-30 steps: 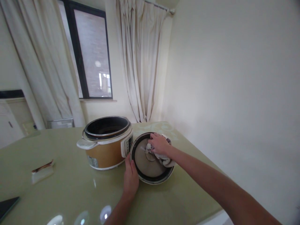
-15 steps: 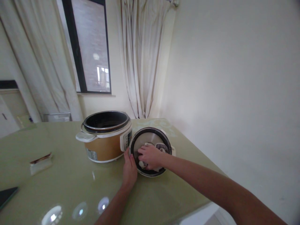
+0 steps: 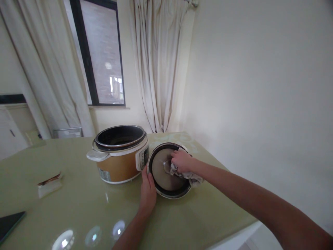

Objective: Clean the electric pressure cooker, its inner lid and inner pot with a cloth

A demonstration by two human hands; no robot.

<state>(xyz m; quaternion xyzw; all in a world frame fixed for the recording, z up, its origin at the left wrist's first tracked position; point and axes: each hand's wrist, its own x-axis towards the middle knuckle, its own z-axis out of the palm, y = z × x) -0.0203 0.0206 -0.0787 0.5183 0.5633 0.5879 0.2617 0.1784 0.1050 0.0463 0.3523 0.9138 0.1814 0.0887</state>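
A round pot lid with a dark rim stands tilted on the table, its metal inner face turned toward me. My left hand grips the lid's left edge, thumb on the rim. Bunched in my right hand is a crumpled pale cloth, pressed against the upper right of the inner face, with its loose end hanging over the lower right rim. Just left of the lid stands the gold and white electric cooker, uncovered, its dark inner pot showing.
The greenish glossy table carries a small clear packet with a brown edge at the left. A dark flat object lies at the left front edge. A white wall rises along the right, and curtains hang behind.
My right hand has moved with the cloth from the lid's lower middle up and right toward its rim. The left hand keeps its hold on the lid. The view has shifted slightly.
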